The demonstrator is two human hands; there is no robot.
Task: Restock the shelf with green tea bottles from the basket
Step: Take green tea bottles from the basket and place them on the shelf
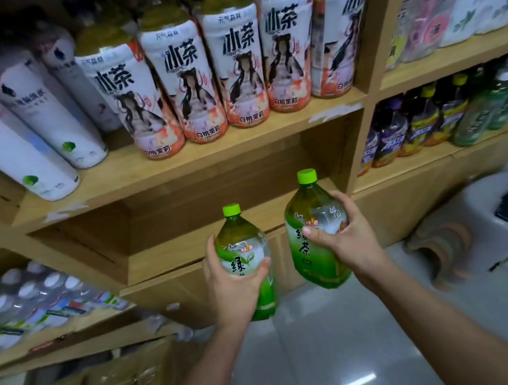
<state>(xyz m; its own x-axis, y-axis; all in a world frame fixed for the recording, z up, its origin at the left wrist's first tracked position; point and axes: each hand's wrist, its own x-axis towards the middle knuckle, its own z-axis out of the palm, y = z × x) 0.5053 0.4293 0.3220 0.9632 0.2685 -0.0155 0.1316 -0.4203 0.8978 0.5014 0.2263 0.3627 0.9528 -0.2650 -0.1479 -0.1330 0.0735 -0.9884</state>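
Fingers [209,257] of the left hand [234,285]: curled round the label band of the left bottle [244,246], gripping it firmly from the near side.
Fingers [341,199] of the right hand [348,240]: clasped round the shoulder and upper label of the right bottle [307,257], likewise holding it fast.
Position of the bottles: both are carried in the air in front of the empty bay [205,195] of the wooden shelf [186,169]. Neither rests on a board yet. The right bottle sits higher and nearer the opening.
Reason for the grip: one bottle per hand probably halves the trips. A mid-body hold keeps the base free to be set down, and each bottle is upright, leaning slightly.
Reason for the gap: rows of peach tea bottles [198,85] fill the board above, so the bare bay below appears to be the slot for green tea.
Appearance of the bottles: clear plastic holding yellow-green liquid, with a lime-green cap [307,176] on each. The wrap label fades from white to green and carries dark brush characters.
Basket: not in view.
Surroundings: white bottles [43,122] at upper left, water bottles [30,295] at lower left, a pale tiled floor [344,335] beneath.
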